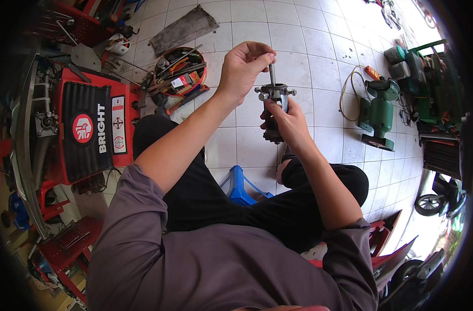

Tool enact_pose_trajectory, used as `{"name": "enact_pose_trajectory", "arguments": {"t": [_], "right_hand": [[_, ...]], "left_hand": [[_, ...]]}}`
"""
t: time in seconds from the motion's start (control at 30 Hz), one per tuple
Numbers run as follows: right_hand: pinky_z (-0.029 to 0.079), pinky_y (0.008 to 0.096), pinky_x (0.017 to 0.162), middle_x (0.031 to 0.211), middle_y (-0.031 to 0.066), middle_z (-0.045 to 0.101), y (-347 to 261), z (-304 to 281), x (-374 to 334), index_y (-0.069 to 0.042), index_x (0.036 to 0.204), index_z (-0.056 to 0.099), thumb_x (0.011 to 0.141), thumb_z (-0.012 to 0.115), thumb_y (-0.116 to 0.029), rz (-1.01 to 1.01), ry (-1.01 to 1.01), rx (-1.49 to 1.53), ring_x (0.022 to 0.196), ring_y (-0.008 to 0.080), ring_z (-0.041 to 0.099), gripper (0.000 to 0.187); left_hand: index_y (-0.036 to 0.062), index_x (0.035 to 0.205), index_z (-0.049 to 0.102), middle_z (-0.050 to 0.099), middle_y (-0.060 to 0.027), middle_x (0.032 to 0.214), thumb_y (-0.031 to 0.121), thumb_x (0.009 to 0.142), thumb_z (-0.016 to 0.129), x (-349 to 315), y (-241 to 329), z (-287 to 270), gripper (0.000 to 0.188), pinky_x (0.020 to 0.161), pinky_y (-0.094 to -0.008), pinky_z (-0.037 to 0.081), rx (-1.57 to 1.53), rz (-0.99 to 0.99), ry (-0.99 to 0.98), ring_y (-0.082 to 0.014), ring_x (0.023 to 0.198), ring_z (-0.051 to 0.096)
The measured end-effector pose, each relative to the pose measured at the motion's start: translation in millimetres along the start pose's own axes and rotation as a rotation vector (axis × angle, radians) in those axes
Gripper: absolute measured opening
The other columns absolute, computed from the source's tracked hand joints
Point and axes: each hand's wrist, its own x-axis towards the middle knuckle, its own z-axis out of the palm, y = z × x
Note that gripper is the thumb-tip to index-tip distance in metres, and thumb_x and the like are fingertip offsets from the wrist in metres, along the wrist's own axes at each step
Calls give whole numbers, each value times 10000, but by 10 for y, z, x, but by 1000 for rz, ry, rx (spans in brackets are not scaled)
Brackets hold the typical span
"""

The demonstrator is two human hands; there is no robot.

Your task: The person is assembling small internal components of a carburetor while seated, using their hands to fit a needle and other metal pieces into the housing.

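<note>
My right hand (290, 123) is wrapped round a dark metal cylindrical part (271, 129) with bolts sticking out at the sides of its upper end. The part stands roughly upright above the tiled floor, between my knees. From its top opening rises a thin metal rod (272, 75). My left hand (246, 67) pinches the upper end of that rod between thumb and fingers. The rod's lower end is hidden inside the part, and my right palm hides some of the part's side.
A round tub of hand tools (180, 72) sits on the floor ahead to the left, with a grey mat (184, 30) beyond it. A red machine (91, 122) stands at my left. To the right is a green bench grinder (380, 111). A blue stool (237, 186) shows between my legs.
</note>
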Motion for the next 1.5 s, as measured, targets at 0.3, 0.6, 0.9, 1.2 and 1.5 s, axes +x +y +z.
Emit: {"name": "enact_pose_trajectory", "arguments": {"t": [0.3, 0.6, 0.9, 1.2, 1.5], "right_hand": [[466, 253, 510, 723, 38, 580, -11, 8, -7, -44, 945, 532, 896, 602, -302, -9, 2, 4, 583, 114, 579, 272], [461, 258, 503, 719, 35, 573, 0, 16, -11, -45, 950, 532, 894, 607, -305, 6, -2, 7, 582, 115, 577, 277], [455, 255, 491, 717, 37, 571, 5, 28, -15, -39, 951, 529, 892, 609, -296, 9, -9, -7, 577, 113, 574, 276], [440, 251, 486, 704, 26, 564, 118, 51, 14, -28, 926, 535, 886, 613, -296, -34, -23, -23, 560, 93, 537, 282], [427, 246, 498, 698, 17, 560, 133, 94, -13, -24, 920, 539, 889, 596, -299, -27, -47, -86, 565, 74, 502, 283]], "left_hand": [[62, 975, 602, 671, -57, 958, 39, 864, 600, 12, -24, -21, 113, 754, -264, 481, -70, -30, -21, -141, 901, 641], [62, 949, 599, 675, -43, 912, 72, 833, 669, 20, -9, -24, 136, 720, -240, 476, 36, -34, 1, -113, 863, 639], [70, 909, 594, 660, -19, 843, 90, 796, 722, 26, -38, -25, 172, 676, -226, 461, 55, -9, 19, -83, 782, 610], [57, 885, 586, 646, -18, 815, 85, 766, 751, 12, -77, -12, 205, 675, -218, 461, 108, 9, 79, -69, 744, 581], [48, 889, 604, 639, -23, 834, 130, 812, 711, -34, -76, 31, 155, 660, -217, 475, 155, -69, -3, -77, 732, 581]]}}
